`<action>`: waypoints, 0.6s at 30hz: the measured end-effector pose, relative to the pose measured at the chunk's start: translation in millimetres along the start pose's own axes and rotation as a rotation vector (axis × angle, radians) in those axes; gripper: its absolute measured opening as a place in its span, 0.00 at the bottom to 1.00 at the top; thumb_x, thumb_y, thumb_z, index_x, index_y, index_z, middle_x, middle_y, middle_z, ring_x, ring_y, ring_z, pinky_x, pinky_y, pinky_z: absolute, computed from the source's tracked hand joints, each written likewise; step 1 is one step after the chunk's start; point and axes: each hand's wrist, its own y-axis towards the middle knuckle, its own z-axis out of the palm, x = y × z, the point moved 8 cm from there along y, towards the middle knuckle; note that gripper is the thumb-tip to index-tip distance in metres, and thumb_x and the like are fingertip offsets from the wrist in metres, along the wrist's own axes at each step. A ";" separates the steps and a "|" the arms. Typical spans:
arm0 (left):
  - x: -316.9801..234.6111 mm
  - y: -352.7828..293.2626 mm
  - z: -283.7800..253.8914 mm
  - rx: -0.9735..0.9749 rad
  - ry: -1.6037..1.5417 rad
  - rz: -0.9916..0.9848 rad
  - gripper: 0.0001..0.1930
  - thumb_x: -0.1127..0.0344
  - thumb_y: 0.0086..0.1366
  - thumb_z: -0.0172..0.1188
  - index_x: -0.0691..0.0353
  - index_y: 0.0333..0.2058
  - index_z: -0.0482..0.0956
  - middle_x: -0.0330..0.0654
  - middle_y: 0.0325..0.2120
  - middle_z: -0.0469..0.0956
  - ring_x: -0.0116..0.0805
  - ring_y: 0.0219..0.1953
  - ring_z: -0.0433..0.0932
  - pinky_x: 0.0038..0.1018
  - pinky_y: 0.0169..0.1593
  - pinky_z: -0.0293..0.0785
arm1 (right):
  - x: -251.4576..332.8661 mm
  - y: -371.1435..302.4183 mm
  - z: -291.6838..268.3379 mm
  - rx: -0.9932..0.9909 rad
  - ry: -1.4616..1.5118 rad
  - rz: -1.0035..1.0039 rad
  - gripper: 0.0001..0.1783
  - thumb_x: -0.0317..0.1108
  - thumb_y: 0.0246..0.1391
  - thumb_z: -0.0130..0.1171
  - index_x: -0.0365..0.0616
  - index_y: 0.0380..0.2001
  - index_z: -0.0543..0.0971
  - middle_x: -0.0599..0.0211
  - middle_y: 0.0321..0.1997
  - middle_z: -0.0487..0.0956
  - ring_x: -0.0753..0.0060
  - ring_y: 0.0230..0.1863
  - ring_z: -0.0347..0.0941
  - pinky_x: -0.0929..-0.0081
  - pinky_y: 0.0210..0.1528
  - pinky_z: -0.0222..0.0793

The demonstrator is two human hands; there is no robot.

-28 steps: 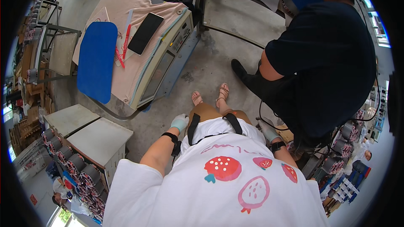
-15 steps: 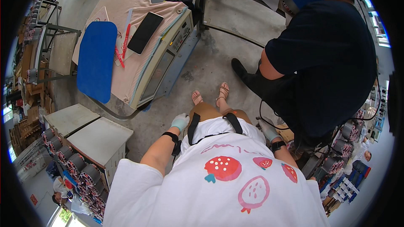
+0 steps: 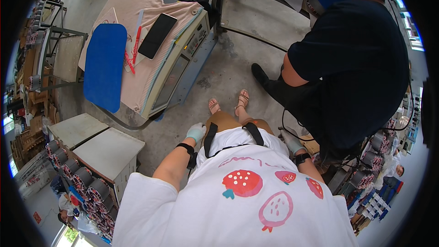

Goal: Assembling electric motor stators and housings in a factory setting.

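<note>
My left hand (image 3: 196, 131), in a pale glove, hangs beside my left thigh, apart from the covered machine. Its fingers point toward my shorts and are too small to make out. On the other side, my right hand (image 3: 291, 140), in a greyish glove, is down by my right hip. A thin black cable (image 3: 284, 118) passes close to its fingers; whether they touch it I cannot tell. Both wrists carry black bands. Ahead on the left, a pink cloth (image 3: 132, 4) covers a machine (image 3: 178, 71). On it lie a blue board (image 3: 105, 66), a black phone (image 3: 157, 35) and red pens (image 3: 137, 45).
Close on my right, a person in dark clothes (image 3: 356, 59) sits bent away from me. Two pale-topped cabinets (image 3: 109, 148) stand at left, beside several wound motor cores (image 3: 82, 176). A metal frame (image 3: 256, 39) stands ahead on the concrete floor.
</note>
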 end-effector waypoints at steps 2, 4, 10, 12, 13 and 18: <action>-0.7 0.0 0.3 0.001 -0.001 0.003 0.22 0.55 0.62 0.46 0.65 0.45 0.79 0.60 0.47 0.77 0.59 0.51 0.74 0.44 0.56 0.69 | 3.2 -2.0 -0.1 0.003 -0.005 -0.005 0.22 0.43 0.65 0.47 0.41 0.55 0.75 0.62 0.34 0.79 0.72 0.34 0.75 0.73 0.38 0.71; -1.2 -0.5 0.6 -0.001 -0.007 0.003 0.22 0.55 0.62 0.46 0.65 0.45 0.79 0.61 0.47 0.77 0.59 0.51 0.74 0.44 0.56 0.69 | 6.4 -4.2 0.1 0.005 -0.009 -0.009 0.22 0.43 0.65 0.47 0.41 0.55 0.75 0.62 0.34 0.79 0.72 0.34 0.75 0.73 0.38 0.71; 0.3 0.2 2.6 -0.001 -0.005 0.005 0.22 0.55 0.62 0.46 0.64 0.44 0.79 0.61 0.46 0.77 0.59 0.51 0.75 0.44 0.56 0.69 | 7.7 -7.3 -0.2 -0.004 -0.010 0.027 0.22 0.43 0.64 0.46 0.41 0.54 0.75 0.62 0.34 0.79 0.72 0.34 0.74 0.73 0.39 0.71; 1.0 0.0 2.9 -0.001 -0.003 0.007 0.22 0.55 0.62 0.46 0.64 0.44 0.79 0.60 0.47 0.77 0.59 0.51 0.75 0.44 0.56 0.69 | 10.6 -8.7 0.1 -0.003 -0.019 0.008 0.22 0.43 0.64 0.46 0.41 0.55 0.75 0.62 0.33 0.79 0.72 0.34 0.74 0.73 0.38 0.71; 1.4 0.1 3.0 -0.001 -0.002 0.009 0.22 0.55 0.62 0.46 0.64 0.45 0.79 0.60 0.47 0.77 0.59 0.51 0.75 0.44 0.56 0.69 | 10.5 -8.6 0.3 -0.003 -0.018 0.008 0.22 0.43 0.64 0.46 0.41 0.55 0.75 0.62 0.33 0.79 0.72 0.34 0.74 0.73 0.38 0.71; 0.5 2.0 2.5 0.004 -0.003 0.019 0.22 0.55 0.62 0.46 0.63 0.45 0.79 0.60 0.47 0.77 0.58 0.51 0.75 0.44 0.56 0.69 | 0.8 -3.7 0.3 -0.013 0.022 0.002 0.21 0.41 0.64 0.47 0.41 0.54 0.75 0.64 0.32 0.79 0.73 0.32 0.74 0.74 0.37 0.71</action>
